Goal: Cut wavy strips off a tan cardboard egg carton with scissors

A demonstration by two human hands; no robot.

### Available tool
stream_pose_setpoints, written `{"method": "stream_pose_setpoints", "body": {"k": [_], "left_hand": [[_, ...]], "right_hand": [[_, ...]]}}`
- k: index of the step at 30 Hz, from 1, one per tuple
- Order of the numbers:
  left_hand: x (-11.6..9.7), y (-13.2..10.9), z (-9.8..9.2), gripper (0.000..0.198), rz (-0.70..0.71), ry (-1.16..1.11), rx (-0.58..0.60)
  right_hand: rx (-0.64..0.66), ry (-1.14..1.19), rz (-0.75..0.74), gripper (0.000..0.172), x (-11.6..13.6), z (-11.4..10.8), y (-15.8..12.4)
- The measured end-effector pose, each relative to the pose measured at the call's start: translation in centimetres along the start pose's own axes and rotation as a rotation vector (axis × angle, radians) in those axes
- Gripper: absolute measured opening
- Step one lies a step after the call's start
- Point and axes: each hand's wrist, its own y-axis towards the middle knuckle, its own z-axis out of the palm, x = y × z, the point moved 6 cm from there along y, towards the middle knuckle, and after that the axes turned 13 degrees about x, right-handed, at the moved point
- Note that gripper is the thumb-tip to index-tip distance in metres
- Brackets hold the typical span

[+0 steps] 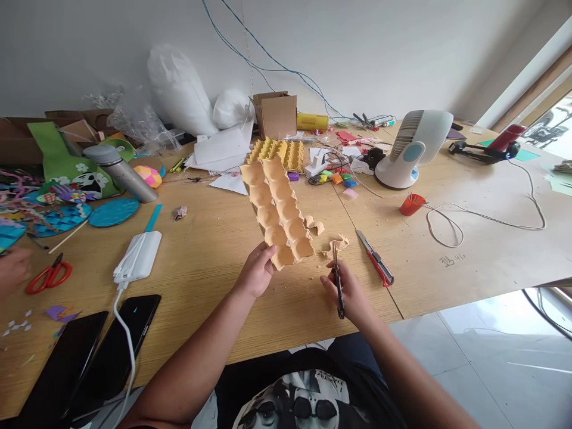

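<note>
An orange egg carton piece point(277, 208), two cups wide, is tilted up off the table by my left hand point(258, 269), whose fingers pinch its near end. In my right hand point(347, 291) is a pair of dark scissors point(338, 289), blades pointing away from me. Just beyond the blade tips lie torn orange carton scraps point(336, 245), with another curved scrap point(315, 225) beside the carton's right edge. A red and grey utility knife point(375, 258) rests on the table to the right of my right hand.
On the wooden table point(205, 250) are a white power bank point(139, 255), phones point(123, 339), red-handled scissors point(50, 277), a metal bottle point(121, 173), a red cup point(412, 204) and a white fan point(413, 149). Another person's hand point(13, 268) shows at the left edge.
</note>
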Motion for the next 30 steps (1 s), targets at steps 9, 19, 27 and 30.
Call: {"method": "stream_pose_setpoints", "body": {"k": [9, 19, 27, 30], "left_hand": [[-0.6, -0.2, -0.1, 0.049, -0.013, -0.062, -0.03], [-0.6, -0.4, 0.4, 0.047, -0.061, -0.2, -0.048], [-0.3, -0.4, 1.2, 0.053, -0.065, -0.193, 0.183], [-0.1, -0.3, 1.0, 0.053, -0.085, -0.178, 0.24]], "right_hand": [[0.002, -0.828, 0.215, 0.034, 0.4, -2.9, 3.2], [-0.017, -0.635, 0.08, 0.044, 3.2, -3.8, 3.2], [0.463, 0.775, -0.092, 0.052, 4.2, -0.3, 6.9], [0.633, 0.958, -0.094, 0.046, 4.1, 1.2, 8.1]]}}
